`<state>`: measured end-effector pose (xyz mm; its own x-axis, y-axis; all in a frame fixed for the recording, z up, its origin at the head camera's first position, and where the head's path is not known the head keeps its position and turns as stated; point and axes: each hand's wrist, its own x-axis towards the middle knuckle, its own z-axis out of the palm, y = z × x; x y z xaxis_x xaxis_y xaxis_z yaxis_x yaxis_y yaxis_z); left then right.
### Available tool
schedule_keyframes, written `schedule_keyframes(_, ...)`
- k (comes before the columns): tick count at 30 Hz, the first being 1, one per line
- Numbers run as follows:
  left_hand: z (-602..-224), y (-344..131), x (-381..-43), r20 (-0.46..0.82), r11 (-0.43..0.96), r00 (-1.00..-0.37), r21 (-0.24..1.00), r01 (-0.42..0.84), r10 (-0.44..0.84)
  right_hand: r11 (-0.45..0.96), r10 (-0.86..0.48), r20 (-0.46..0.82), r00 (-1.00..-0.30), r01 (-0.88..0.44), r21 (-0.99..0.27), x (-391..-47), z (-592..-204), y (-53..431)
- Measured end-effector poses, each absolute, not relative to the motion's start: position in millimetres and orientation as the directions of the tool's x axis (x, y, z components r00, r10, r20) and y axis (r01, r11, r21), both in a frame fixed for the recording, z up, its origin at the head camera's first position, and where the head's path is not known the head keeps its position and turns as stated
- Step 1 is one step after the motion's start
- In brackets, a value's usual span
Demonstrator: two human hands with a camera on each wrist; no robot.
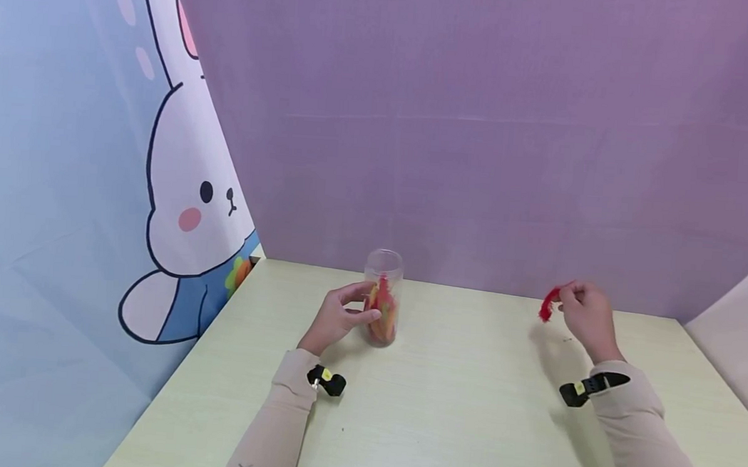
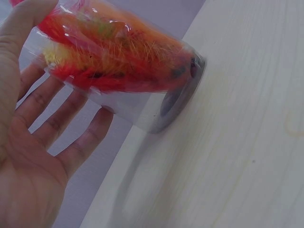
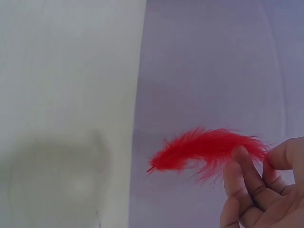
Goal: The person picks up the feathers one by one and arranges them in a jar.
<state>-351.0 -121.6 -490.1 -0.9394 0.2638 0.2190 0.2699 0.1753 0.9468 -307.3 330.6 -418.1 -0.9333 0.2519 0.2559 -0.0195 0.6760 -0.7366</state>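
A clear plastic jar point(image 1: 382, 312) stands upright on the table, filled with red, yellow, orange and green feathers point(image 2: 128, 52). My left hand point(image 1: 338, 315) grips the jar from its left side, with the thumb on one side and the fingers along the other, as the left wrist view shows. Off to the right, my right hand point(image 1: 587, 314) pinches a fluffy red feather point(image 3: 204, 149) at one end between thumb and fingertip. Held above the table, the feather points leftward from the hand, its bare quill tip free.
The pale wooden table point(image 1: 453, 410) carries a few tiny dark specks. A purple cloth point(image 1: 483, 126) hangs behind it, with a blue rabbit-print curtain point(image 1: 48, 206) at the left. White fabric point(image 1: 747, 328) borders the right edge.
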Motion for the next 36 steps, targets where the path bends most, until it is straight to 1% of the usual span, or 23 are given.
schedule_keyframes(8,-489.6,-122.1,-350.4,0.214,0.174,-0.939,0.948,0.266,0.268,0.681,0.22,0.246,-0.944,-0.033,-0.732,-303.4,-404.3,310.5)
schedule_keyframes(21,-490.6,-122.0,-351.3,0.226,0.158,-0.935,0.948,0.276,0.273,0.662,0.137,0.35,-0.927,-0.177,-0.729,-298.5,-382.7,277.3)
schedule_keyframes(36,-490.0,-122.3,-351.1,0.237,0.156,-0.934,0.946,0.285,0.268,0.613,0.082,0.39,-0.917,-0.262,-0.745,-295.0,-361.7,237.9)
